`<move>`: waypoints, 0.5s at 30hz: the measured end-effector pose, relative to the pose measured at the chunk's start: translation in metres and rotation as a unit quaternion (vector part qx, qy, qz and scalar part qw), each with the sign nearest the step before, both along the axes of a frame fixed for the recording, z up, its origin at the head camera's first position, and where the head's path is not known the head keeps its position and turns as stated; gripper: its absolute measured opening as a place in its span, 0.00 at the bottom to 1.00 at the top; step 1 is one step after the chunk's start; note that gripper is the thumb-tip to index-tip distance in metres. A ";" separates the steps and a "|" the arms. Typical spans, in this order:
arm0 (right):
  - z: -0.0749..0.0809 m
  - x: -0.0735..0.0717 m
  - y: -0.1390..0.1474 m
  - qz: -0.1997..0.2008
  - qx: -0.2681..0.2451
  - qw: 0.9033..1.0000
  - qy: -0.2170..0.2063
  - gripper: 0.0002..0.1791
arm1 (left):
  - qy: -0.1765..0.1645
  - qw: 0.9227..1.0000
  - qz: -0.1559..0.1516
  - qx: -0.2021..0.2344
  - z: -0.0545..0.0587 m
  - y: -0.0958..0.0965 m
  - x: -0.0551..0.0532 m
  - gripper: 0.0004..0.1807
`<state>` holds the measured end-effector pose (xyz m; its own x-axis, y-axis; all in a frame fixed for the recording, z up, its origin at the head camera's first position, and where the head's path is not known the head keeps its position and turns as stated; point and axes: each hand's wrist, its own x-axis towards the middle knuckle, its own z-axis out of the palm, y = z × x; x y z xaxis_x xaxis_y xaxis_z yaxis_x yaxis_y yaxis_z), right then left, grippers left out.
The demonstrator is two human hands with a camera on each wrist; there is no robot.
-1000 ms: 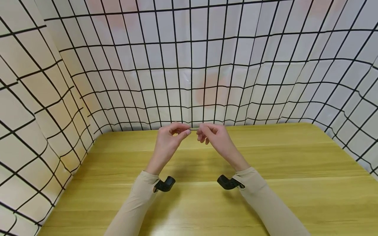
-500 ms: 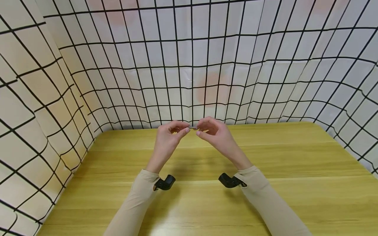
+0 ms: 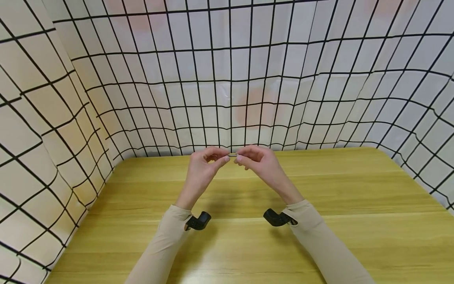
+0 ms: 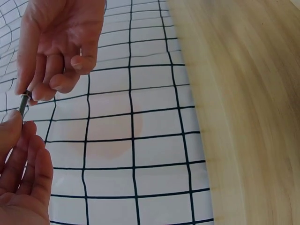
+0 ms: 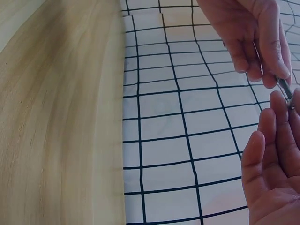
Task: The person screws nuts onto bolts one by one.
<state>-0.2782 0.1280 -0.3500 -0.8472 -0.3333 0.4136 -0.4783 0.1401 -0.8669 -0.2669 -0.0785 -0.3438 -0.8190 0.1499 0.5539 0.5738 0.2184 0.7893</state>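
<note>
A small grey metal bolt (image 3: 232, 155) spans the short gap between the two hands, lying roughly level above the back of the table. My left hand (image 3: 203, 167) pinches one end of it between thumb and forefinger. Thread shows on the bolt's shaft (image 5: 285, 88) in the right wrist view. At the other end sits a wider metal ring that looks like a nut (image 4: 26, 95); its exact shape is too small to tell. My right hand (image 3: 263, 162) pinches this end with thumb and forefinger, its other fingers loosely bent. Fingertips hide both ends of the bolt.
The wooden table (image 3: 234, 244) stretches under both forearms. White cloth (image 3: 227, 90) with a black grid rises behind and at both sides. A black wrist camera (image 3: 199, 221) sits on the left sleeve and another black camera (image 3: 276, 217) on the right.
My right hand's finger and thumb spread apart at the bolt's end half a second ago and have closed on it again. The left hand keeps its pinch, almost still.
</note>
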 end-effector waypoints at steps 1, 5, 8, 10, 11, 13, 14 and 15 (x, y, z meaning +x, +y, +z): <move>0.000 0.000 0.000 0.001 -0.001 1.000 0.001 0.09 | -0.002 1.000 -0.001 0.000 0.000 0.000 0.000 0.05; 0.000 0.000 0.000 0.007 -0.003 1.000 0.001 0.10 | -0.011 1.000 -0.005 -0.002 0.002 0.002 0.001 0.06; 0.000 -0.001 -0.002 0.008 -0.004 1.000 -0.004 0.13 | -0.013 1.000 -0.006 -0.002 0.002 0.003 0.002 0.06; 0.001 0.000 -0.003 0.002 0.001 1.000 -0.013 0.17 | -0.012 1.000 -0.006 0.000 0.001 0.004 0.003 0.06; 0.001 0.001 -0.003 -0.002 0.004 1.000 -0.020 0.19 | -0.011 1.000 -0.005 0.001 0.001 0.004 0.003 0.06; 0.002 0.001 -0.003 -0.010 0.011 0.999 -0.032 0.24 | -0.007 1.000 -0.003 0.003 0.000 0.004 0.003 0.06; 0.003 0.002 -0.003 -0.011 0.012 0.999 -0.035 0.25 | -0.005 1.000 -0.002 0.004 -0.001 0.004 0.002 0.06; 0.003 0.002 -0.003 -0.011 0.013 0.999 -0.036 0.26 | -0.001 1.000 0.000 0.004 -0.001 0.004 0.002 0.06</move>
